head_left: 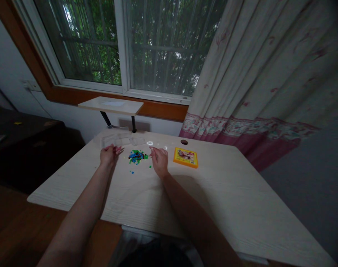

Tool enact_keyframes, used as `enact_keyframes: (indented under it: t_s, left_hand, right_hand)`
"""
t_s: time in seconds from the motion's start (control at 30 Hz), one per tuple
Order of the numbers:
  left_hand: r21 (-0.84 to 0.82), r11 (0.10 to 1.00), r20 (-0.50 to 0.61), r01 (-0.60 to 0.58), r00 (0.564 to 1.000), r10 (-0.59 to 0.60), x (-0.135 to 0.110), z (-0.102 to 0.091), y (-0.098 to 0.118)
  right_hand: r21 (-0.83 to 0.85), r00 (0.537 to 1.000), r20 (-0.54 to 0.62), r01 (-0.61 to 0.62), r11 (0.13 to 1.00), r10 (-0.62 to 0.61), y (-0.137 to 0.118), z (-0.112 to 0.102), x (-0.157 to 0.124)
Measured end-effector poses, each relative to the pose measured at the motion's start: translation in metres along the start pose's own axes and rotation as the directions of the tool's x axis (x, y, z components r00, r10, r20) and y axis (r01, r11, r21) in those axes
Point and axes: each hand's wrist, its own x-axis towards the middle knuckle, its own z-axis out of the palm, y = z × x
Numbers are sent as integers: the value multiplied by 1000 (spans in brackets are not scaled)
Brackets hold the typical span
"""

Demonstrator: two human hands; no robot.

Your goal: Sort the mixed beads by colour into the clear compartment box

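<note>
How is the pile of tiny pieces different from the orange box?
The pile of tiny pieces is scattered; the orange box is one flat square. The pile is blue, green and black; the box is orange. The pile lies between the left hand and right hand; the box lies right of both. Both rest on the table.

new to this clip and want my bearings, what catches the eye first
A small heap of blue and green pieces lies on the pale wooden table, with the left hand and the right hand down on either side of it. Just right of the right hand sits a bright orange box. Behind the heap lies clear plastic packaging.
</note>
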Motion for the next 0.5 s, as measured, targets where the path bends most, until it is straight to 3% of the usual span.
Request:
enact_keyframes:
  t_s: [0.2,0.27,0.33,0.4,0.5]
  left_hand:
    - [111,993,34,-23,999,19,-3,2,0]
    - [275,951,63,-141,990,128,-7,3,-1]
    - [460,812,192,-359,933,304,-15,4,-3]
    - [538,623,388,-568,823,415,-24,6,-5]
    - [560,428,586,-709,704,401,-38,11,-9]
  right_hand:
    - [-52,999,19,-42,998,43,-4,-5,9]
    - [-89,998,15,-64,994,66,-2,-13,21]
    - [-135,995,31,-94,986,99,7,-26,36]
    - [-168,983,100,-136,976,154,24,-46,49]
    - [-261,951,230,-142,955,205,61,-82,59]
